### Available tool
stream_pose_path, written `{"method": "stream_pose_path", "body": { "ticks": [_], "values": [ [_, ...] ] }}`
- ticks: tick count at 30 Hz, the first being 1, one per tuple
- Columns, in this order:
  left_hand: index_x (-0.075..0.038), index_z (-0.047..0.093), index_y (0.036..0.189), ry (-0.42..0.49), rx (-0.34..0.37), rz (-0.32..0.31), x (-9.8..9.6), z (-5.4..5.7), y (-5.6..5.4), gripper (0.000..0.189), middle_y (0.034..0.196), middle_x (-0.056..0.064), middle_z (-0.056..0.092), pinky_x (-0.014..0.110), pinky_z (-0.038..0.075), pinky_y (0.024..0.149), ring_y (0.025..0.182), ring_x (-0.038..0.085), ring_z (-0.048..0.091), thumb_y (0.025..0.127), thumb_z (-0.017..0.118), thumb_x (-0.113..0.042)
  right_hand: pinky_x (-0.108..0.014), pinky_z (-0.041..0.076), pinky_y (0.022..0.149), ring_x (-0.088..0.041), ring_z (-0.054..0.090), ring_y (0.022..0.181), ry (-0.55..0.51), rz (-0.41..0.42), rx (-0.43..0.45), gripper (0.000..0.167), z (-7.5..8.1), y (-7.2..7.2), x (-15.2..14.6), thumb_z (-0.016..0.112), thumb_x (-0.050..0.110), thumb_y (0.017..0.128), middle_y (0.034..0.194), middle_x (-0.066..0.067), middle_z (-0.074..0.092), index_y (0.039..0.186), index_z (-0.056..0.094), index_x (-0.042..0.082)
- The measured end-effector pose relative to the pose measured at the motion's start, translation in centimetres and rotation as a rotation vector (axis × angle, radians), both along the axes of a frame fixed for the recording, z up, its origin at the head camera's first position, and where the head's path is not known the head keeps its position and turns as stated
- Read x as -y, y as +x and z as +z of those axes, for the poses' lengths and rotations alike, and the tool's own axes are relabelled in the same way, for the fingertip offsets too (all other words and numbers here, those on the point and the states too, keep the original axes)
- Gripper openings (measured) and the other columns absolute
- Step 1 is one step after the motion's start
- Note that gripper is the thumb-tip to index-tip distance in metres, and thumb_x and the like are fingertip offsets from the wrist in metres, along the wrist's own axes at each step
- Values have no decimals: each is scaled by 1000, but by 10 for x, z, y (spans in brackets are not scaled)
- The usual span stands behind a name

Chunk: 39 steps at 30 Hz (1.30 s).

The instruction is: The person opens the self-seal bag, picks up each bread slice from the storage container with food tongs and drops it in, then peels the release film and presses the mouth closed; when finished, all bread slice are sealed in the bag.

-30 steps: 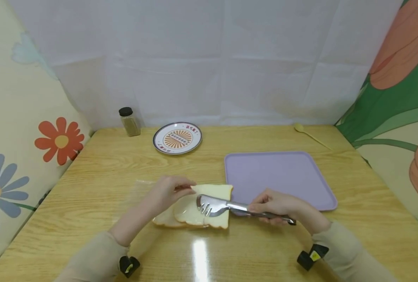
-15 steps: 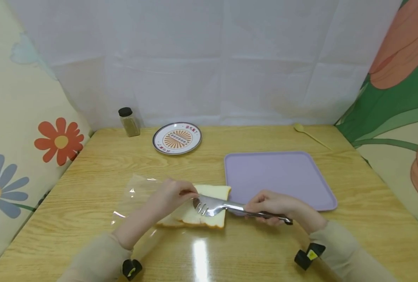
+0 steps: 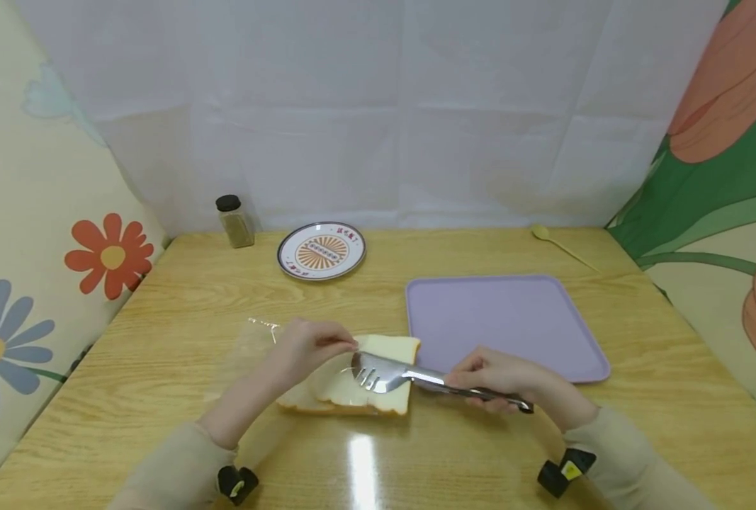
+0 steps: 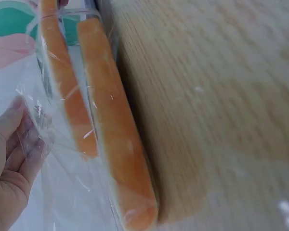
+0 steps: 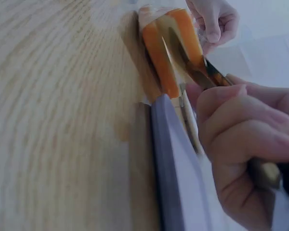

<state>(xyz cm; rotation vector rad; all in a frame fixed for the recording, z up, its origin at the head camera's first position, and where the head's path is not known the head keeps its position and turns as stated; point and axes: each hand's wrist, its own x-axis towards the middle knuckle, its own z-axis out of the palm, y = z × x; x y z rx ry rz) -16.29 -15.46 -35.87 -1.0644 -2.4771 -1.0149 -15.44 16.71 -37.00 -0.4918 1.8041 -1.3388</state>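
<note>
Two slices of white bread [image 3: 387, 346] lie one over the other in a clear plastic bag [image 4: 77, 192]. Between finger and thumb, my left hand [image 3: 307, 350] pinches the bag's film above the upper slice. My right hand [image 3: 495, 377] grips metal tongs [image 3: 425, 374] by their handle. The tongs' slotted head lies over the upper slice. In the right wrist view, one tong blade [image 5: 176, 45] runs between the two slices and the other is above the upper one. The left wrist view shows the brown crusts [image 4: 118, 134] edge-on, slightly apart.
A lilac tray [image 3: 505, 322] lies right of the bread, close to its edge. Behind stand a patterned plate [image 3: 322, 251] and a spice jar [image 3: 236, 225] with a black lid. A yellow spoon [image 3: 562, 246] rests at the back right, before a white cloth [image 3: 378, 113].
The bag film lifted and spread on the left, then sank back. My left hand moved slightly right onto the film near the tongs' head. The tongs shifted a little left, then back right.
</note>
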Motion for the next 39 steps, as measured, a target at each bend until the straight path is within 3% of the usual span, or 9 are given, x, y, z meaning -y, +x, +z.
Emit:
{"method": "stream_pose_path", "body": {
  "ticks": [5,8,16,20,24,27,30,39],
  "values": [
    [-5,74,83,17,36,-61,2,0,2,7,78,6,74,15,56,62,68,10,70,78,72,-2,-13,30,30,1,35,35,-89,-6,176,44,-6,-2,-4,48,26,98,56,7,52,107,54,-17],
    [-8,74,83,-18,24,-25,-2,0,5,4,77,3,74,16,55,61,67,7,68,80,71,-5,-13,30,31,1,35,36,-60,-3,162,42,-6,-1,0,50,28,97,56,7,52,104,57,-13],
    [-9,71,78,-67,-30,99,-17,-2,9,6,72,1,72,16,54,58,61,6,63,82,70,-12,-17,28,30,-3,35,33,118,-38,-143,34,4,4,15,57,29,94,48,4,48,93,68,-3],
    [-9,71,78,-74,-63,102,-20,-1,9,5,73,2,72,17,55,59,61,9,66,82,70,-11,-17,28,31,-3,33,33,166,-6,-336,29,16,8,24,57,24,94,45,5,44,88,71,0],
    [-7,71,78,-50,-114,102,-19,-2,9,5,73,3,72,18,55,58,61,9,66,82,70,-11,-14,26,37,0,32,41,231,37,-588,24,27,15,35,59,19,93,49,10,40,80,71,3],
    [-7,71,79,-28,-128,92,-17,-4,8,2,75,3,73,18,56,60,63,9,66,81,71,-8,-13,24,41,2,31,46,240,53,-723,25,31,19,39,60,17,91,53,12,38,73,68,2],
    [-7,72,80,-3,-115,87,-14,-4,8,1,76,3,73,19,56,62,65,10,68,80,72,-6,-13,24,39,2,30,44,226,32,-683,27,30,19,35,60,19,92,51,11,38,72,66,2],
    [-4,73,85,100,-36,33,-1,-6,6,11,81,7,74,21,58,72,75,19,71,77,72,2,-18,31,32,-3,34,34,114,-6,-265,45,14,9,0,54,34,96,50,1,46,81,60,-8]
  ]
}}
